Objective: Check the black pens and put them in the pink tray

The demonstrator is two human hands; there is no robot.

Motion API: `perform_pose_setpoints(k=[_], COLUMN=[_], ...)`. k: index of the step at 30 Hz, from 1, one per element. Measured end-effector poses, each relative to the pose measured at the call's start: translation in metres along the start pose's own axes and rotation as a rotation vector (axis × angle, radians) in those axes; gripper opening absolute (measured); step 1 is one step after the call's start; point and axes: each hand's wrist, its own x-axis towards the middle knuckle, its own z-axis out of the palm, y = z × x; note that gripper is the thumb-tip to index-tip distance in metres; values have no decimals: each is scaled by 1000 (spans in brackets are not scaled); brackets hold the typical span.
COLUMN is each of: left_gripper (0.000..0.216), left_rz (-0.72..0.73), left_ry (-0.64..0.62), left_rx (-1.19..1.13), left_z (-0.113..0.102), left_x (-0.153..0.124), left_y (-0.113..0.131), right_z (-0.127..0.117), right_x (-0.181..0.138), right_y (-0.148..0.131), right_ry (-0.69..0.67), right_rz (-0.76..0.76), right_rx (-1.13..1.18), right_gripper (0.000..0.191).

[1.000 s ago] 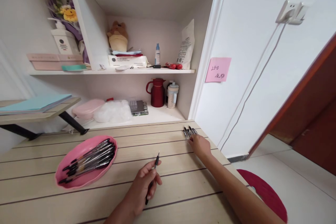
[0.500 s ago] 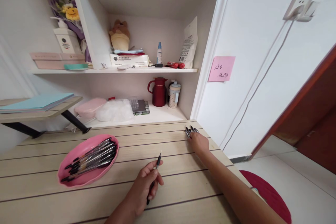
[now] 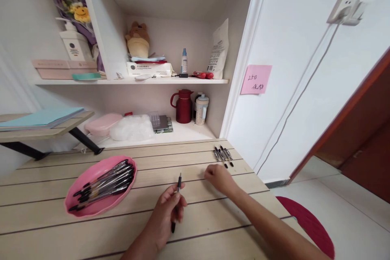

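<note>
My left hand (image 3: 170,207) holds a black-and-clear pen (image 3: 179,183) near the table's front, its tip pointing up and away. My right hand (image 3: 222,178) hovers over the wooden table to the right of that pen, fingers curled into a loose fist with no object showing in it. Just beyond it, several similar pens (image 3: 223,155) lie side by side near the far right corner. On the left stands a pink oval bowl (image 3: 70,185) with scalloped edges, and a heap of black-and-clear pens (image 3: 109,183) rests inside it.
Behind the table (image 3: 158,158) is a white shelf unit holding a red jug (image 3: 184,106), a cup (image 3: 201,109) and a white plastic bag (image 3: 132,128). A small raised stand (image 3: 76,120) with blue paper occupies the left. A wall (image 3: 274,122) borders the right side.
My right hand has left the pens at the far right and moved toward me and left, leaving them lying on the table. My left hand still holds its pen, slightly shifted.
</note>
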Motion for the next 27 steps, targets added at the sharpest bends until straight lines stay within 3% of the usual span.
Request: perform_pose_setpoints(k=[2, 4, 6, 9, 14, 18, 21, 27], left_gripper=[30, 25, 22, 21, 37, 41, 36, 31], left_rz=[32, 49, 58, 87, 76, 38, 31, 37], left_ry=[35, 56, 73, 95, 75, 52, 44, 37], left_rx=[-159, -303, -393, -438, -392, -330, -280, -230], left_z=[0, -2, -5, -9, -9, -12, -15, -16], left_x=[1, 3, 6, 9, 7, 7, 8, 9], left_y=[0, 0, 1, 2, 6, 7, 6, 3], right_z=[20, 39, 53, 64, 54, 23, 1, -11], right_x=[-21, -38, -49, -54, -41, -12, 11, 32], right_y=[-21, -37, -48, -57, -52, -23, 6, 41], right_ry=[-305, -423, -332, -222, -75, 99, 136, 103], right_rz=[-65, -110, -195, -228, -238, -56, 120, 256], right_rx=[352, 536, 549, 540, 347, -51, -282, -393], right_gripper=[28, 22, 13, 14, 12, 17, 18, 22])
